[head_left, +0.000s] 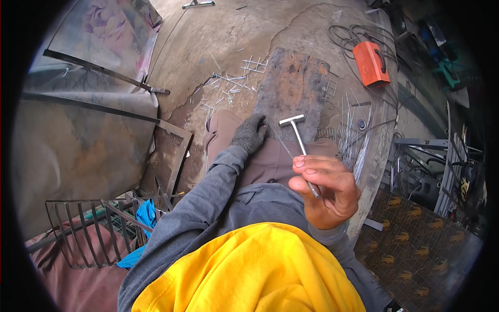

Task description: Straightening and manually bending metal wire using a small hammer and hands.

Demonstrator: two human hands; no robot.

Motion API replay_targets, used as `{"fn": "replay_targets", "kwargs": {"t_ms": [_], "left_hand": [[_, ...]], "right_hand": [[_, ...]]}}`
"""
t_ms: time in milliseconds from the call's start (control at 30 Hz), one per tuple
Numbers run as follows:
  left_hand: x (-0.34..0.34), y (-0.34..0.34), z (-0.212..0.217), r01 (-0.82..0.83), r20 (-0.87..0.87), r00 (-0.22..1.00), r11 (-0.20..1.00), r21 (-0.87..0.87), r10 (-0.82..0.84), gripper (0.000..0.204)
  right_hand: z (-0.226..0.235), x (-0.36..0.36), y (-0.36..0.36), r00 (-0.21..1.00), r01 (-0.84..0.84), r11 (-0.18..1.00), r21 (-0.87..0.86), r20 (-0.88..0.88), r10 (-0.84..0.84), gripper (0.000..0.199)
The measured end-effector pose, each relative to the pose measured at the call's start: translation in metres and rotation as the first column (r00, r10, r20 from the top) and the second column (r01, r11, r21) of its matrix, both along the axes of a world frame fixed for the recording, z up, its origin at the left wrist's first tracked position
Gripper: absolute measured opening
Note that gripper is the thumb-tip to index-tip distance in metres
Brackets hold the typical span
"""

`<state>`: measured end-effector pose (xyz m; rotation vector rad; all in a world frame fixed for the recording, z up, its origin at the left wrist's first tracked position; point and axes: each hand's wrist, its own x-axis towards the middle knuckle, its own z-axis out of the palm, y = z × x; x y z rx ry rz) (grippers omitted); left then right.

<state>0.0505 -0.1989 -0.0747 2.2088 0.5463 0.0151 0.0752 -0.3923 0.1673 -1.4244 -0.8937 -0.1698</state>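
Bare right hand [325,190] has a clenched grip on a T-shaped metal piece [300,140]; gloved left hand [249,133] rests loosely curled, holding nothing, on the knee beside the rusty plate [293,86].

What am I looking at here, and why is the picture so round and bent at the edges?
There is no machine here. A person wears a wide-angle camera on the head, looking down at their own hands, and that lens bends straight lines near the rim. The yellow cloth at the bottom is the person's own clothing. The left hand, in a dark knitted glove, rests at the near edge of a rusty metal plate lying on the concrete floor. The bare right hand holds a small T-shaped metal piece by its stem in a finger grip, with the crossbar pointing away. Short thin metal rods are scattered on the floor beyond the left hand. An orange box-shaped tool with cables sits further off to the right, and metal frames lie to the left.
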Motion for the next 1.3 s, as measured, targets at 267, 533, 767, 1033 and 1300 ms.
{"fn": "replay_targets", "kwargs": {"t_ms": [267, 533, 767, 1033, 1300], "left_hand": [[0.0, -0.001, 0.001, 0.007, 0.008, 1.0, 1.0, 0.008, -0.007, 0.039], [0.001, 0.002, 0.001, 0.013, -0.012, 1.0, 1.0, 0.011, -0.013, 0.04], [0.002, -0.006, 0.025, 0.059, -0.055, 0.997, 0.998, -0.026, -0.061, 0.038], [-0.002, -0.003, 0.015, 0.071, -0.061, 0.996, 0.997, 0.014, -0.07, 0.038], [-0.002, 0.002, 0.003, 0.083, -0.008, 0.997, 0.996, 0.028, -0.083, 0.039]], "right_hand": [[0.014, -0.002, -0.005, 0.999, -0.035, 0.995, -0.097, -0.023, 0.033, 0.026], [0.016, 0.002, -0.005, 0.999, -0.018, 0.994, -0.106, -0.029, 0.015, 0.028], [0.017, -0.005, -0.007, 0.999, -0.046, 0.991, -0.128, 0.012, 0.048, 0.031], [0.014, -0.006, -0.003, 0.991, -0.133, 0.986, -0.098, -0.028, 0.131, 0.031], [0.021, -0.003, 0.0, 0.996, -0.083, 0.99, -0.11, -0.027, 0.08, 0.024]]}}
